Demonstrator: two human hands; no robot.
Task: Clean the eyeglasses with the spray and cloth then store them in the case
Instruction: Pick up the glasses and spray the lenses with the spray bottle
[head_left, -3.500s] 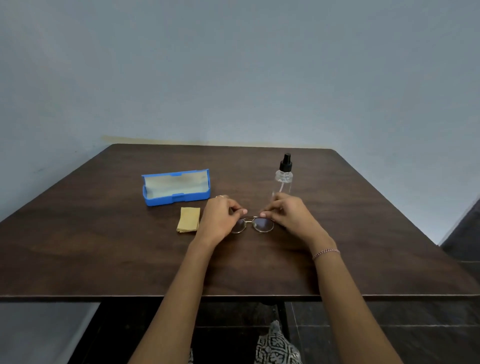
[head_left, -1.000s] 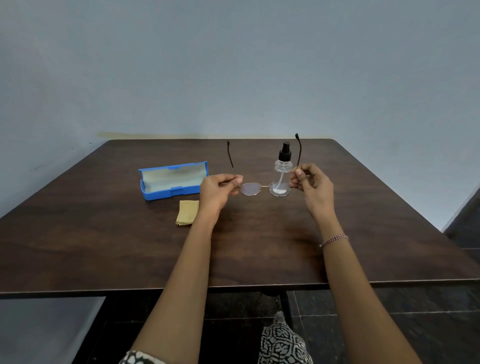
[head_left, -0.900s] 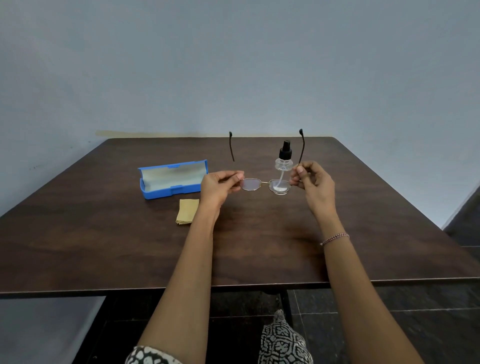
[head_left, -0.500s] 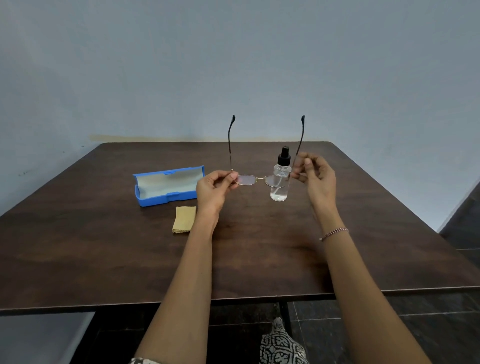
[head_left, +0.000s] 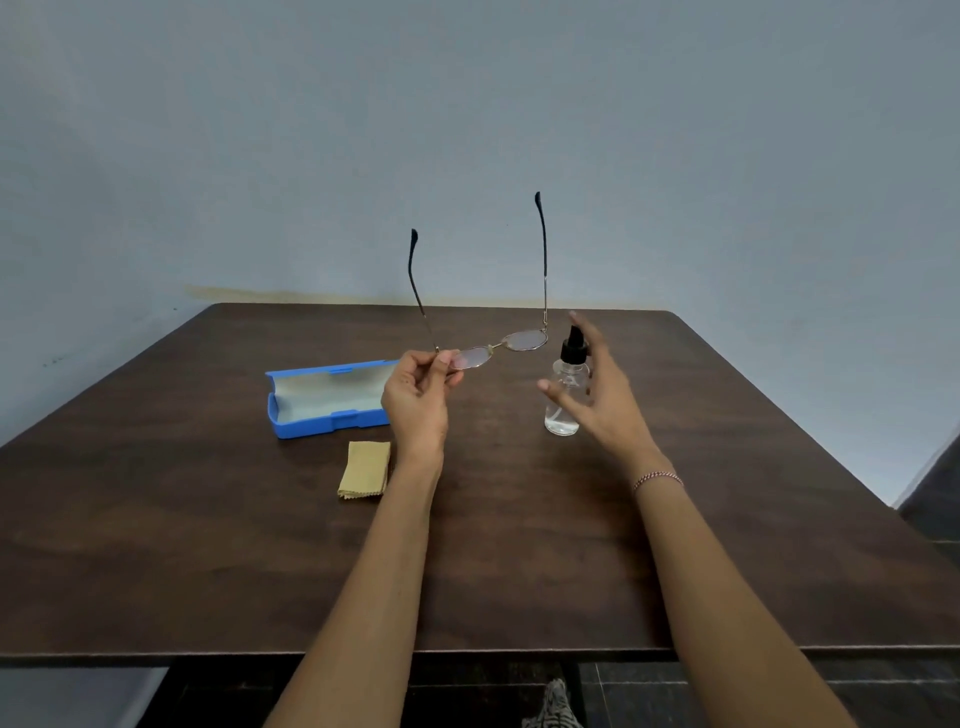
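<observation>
Thin gold-rimmed eyeglasses (head_left: 501, 348) hang above the table with both dark-tipped arms unfolded and pointing up. My left hand (head_left: 418, 397) pinches them at the left hinge. My right hand (head_left: 597, 387) is off the frame, fingers spread, curving around the clear spray bottle (head_left: 565, 400) with a black nozzle; whether it touches the bottle I cannot tell. A folded yellow cloth (head_left: 364, 469) lies on the table in front of the open blue case (head_left: 327, 397), which has a pale lining.
The dark wooden table (head_left: 208, 545) stands against a pale blue wall. Its front edge runs just above my forearms, and the right edge drops to a dark floor.
My right hand let go of the glasses and dropped beside the spray bottle with fingers spread. The left hand alone now holds the frame, which tilts up on its right side.
</observation>
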